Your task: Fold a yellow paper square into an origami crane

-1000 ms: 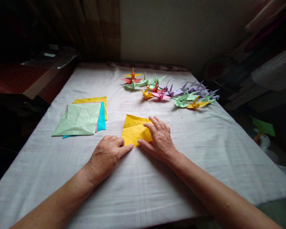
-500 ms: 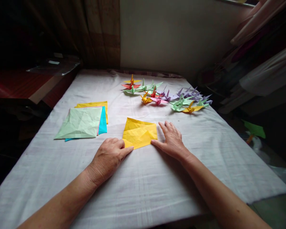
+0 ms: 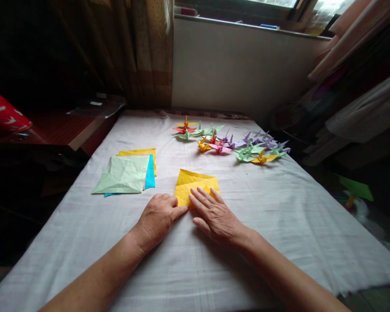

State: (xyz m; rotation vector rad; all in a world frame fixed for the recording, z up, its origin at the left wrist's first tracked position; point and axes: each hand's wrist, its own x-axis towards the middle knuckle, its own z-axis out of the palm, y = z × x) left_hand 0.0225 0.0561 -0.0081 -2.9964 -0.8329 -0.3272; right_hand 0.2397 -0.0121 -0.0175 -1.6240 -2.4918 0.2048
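On the white tablecloth (image 3: 279,208), left hand (image 3: 157,216) and right hand (image 3: 216,216) press, ungripping, on the yellow paper (image 3: 195,180), which lies long axis left-to-right.

Both bare forearms reach forward. The left hand (image 3: 157,219) lies palm down, fingers loosely curled, forefinger stretched out. The right hand (image 3: 216,216) rests flat just beside it, fingers spread.

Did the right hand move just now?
Yes. The right hand slid left, from beside the folded yellow paper sheet onto its near edge, closer to the left hand.
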